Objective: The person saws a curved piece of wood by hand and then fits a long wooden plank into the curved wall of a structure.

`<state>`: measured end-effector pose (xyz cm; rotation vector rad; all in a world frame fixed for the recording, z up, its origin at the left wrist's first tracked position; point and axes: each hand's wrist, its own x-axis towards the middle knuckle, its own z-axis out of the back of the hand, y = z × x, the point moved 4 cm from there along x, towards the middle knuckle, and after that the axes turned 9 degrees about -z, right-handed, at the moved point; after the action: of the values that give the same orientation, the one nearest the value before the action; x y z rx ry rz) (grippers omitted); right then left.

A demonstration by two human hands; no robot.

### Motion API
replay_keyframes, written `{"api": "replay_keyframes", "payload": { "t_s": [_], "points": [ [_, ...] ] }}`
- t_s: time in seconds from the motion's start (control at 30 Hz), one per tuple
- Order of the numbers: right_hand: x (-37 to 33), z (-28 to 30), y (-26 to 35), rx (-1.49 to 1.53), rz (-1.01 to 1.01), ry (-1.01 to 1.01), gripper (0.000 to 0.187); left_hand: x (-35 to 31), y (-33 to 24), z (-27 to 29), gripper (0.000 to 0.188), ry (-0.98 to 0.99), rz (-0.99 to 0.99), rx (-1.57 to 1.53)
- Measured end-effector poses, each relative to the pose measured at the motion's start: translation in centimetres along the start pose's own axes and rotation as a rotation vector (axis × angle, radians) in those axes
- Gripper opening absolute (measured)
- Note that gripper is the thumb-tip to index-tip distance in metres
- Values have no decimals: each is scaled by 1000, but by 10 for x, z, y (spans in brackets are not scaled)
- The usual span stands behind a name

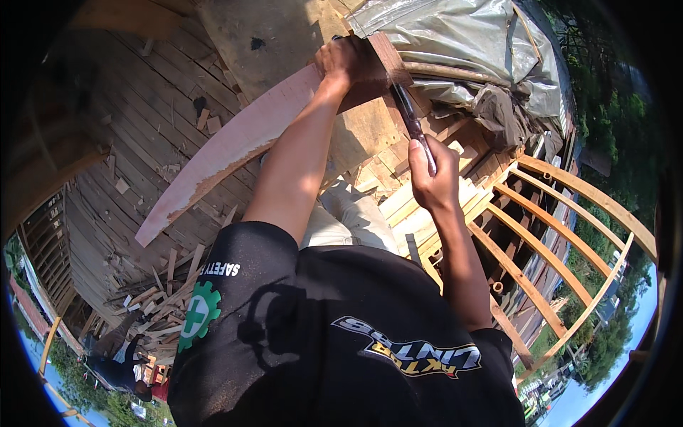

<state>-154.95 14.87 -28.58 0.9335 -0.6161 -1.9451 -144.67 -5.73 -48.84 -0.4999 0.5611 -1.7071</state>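
Littering the plank floor [131, 121] at the left, wood scraps [171, 269] lie near the long curved timber [235, 136], which slants up to the left hand [341, 60], its fingers clasped over the upper end, while the left forearm [295, 164] hides part of the piece. Next, the right hand [435, 174] grips a dark-handled tool [409, 117] reaching the timber's right end, with grey plastic sheeting [462, 32] beyond and a slatted wooden frame [518, 281] farther right.

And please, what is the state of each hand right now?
Left hand: on the long, curved, pinkish wooden piece; whether it grips cannot be told.
Right hand: closed, holding the dark, glossy, slim-handled tool.
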Motion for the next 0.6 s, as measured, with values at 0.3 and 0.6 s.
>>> {"api": "replay_keyframes", "payload": {
  "t_s": [0.3, 0.6],
  "points": [
    [-114, 51, -28, -41, 11, 42, 21, -10, -16, 24, 40, -39, 44, -10],
    [-131, 58, -45, -57, 77, 19, 22, 0, -10, 23, 40, -83, 42, 1]
  ]
}}
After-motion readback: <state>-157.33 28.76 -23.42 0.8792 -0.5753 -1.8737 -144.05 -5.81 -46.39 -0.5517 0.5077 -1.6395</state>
